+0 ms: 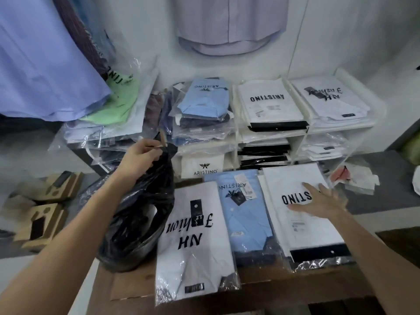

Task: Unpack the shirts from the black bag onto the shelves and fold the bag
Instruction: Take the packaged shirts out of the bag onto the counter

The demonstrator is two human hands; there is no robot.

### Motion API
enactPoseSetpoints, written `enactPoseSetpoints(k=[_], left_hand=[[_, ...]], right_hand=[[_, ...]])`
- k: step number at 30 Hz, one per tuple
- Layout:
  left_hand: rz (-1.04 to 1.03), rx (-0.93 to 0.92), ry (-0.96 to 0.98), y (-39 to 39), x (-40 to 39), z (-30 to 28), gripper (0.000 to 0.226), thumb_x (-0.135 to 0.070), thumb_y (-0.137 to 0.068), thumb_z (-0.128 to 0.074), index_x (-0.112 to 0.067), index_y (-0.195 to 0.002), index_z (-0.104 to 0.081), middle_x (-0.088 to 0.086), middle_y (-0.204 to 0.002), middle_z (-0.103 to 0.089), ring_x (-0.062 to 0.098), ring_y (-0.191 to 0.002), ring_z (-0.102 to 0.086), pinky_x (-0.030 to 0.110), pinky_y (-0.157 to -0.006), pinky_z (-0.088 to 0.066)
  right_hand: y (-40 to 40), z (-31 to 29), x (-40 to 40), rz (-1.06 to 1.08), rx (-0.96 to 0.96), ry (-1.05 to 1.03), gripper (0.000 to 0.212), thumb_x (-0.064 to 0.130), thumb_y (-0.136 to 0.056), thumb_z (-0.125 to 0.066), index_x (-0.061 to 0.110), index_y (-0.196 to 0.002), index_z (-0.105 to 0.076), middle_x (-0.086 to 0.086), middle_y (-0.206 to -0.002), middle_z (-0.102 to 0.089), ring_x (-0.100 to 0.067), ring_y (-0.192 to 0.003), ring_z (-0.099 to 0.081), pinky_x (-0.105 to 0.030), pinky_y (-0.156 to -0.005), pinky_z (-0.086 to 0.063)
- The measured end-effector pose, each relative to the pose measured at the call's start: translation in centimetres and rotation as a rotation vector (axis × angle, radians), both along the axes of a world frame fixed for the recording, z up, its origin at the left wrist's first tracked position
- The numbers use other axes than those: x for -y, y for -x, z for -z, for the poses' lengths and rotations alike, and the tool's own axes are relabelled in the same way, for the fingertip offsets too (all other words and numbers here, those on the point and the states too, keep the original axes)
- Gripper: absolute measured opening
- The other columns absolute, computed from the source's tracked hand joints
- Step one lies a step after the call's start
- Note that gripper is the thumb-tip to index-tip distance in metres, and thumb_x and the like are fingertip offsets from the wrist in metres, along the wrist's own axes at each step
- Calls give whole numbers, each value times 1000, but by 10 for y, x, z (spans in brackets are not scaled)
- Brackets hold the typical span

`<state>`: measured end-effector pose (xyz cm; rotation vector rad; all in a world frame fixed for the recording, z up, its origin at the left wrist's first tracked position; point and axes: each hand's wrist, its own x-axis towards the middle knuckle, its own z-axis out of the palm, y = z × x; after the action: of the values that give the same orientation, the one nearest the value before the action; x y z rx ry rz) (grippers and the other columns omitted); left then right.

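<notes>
Three packed shirts [195, 237] lie on my bench [261, 289], unshelved; left hand [138, 156] grasps black bag [136, 214], unfolded; right hand [322, 202] flat, released.

My left arm ran up from bottom-left, forearm bare, wrist bent a bit inward, w/ the left hand [138, 156] raised and its fingers curled tight, pinching the gathered top of the black bag [138, 214]. My right arm came in from bottom-right, approx straight, right hand [322, 202] flat, palm down, fingers spread & straight, pressing on the white shirt packet [302, 210].
</notes>
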<state>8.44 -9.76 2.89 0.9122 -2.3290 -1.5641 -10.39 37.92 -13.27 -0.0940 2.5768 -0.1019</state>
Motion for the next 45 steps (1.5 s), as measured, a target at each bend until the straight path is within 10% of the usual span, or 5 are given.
enactPoseSetpoints(k=[11,19,24,35,45], left_hand=[[238,465,-50,-99,49,32,27,-11,-98,-56,-17,-119,-71,5,-122,-70,23,-114,-64,34,-100,-49],[628,751,311,-131,28,50,44,-9,-100,-38,-14,-140,-55,8,-150,-48,24,-133,-48,34,-110,-34],[653,846,255,-144,30,61,51,-23,-99,-41,-28,-150,-41,3,-153,-46,26,-136,-46,40,-112,-37],[447,820,259,-146,42,73,78,-44,-101,-41,-19,-159,4,17,-159,-33,34,-145,-33,46,-120,-23],[399,646,238,-157,33,48,124,-64,-72,-62,-31,-153,27,15,-163,-26,27,-141,-42,37,-115,-34]], right_hand=[[-98,-123,282,-559,-96,977,27,15,-100,-58,19,-124,-69,6,-121,-69,-10,-111,-65,-33,-101,-51],[-168,-89,413,-874,178,53,29,22,-100,-52,-1,-112,-66,-16,-115,-58,-34,-97,-57,-39,-80,-48],[-179,-72,411,-733,14,45,56,60,-86,-65,10,-111,-67,-16,-136,-55,-37,-125,-48,-40,-95,-42],[-188,-115,425,-979,48,248,16,21,-94,-60,19,-96,-44,-3,-96,-54,-29,-85,-56,-39,-69,-43],[-159,-142,420,-99,396,832,22,18,-89,-74,6,-107,-67,-8,-95,-68,-20,-77,-62,-26,-56,-46]])
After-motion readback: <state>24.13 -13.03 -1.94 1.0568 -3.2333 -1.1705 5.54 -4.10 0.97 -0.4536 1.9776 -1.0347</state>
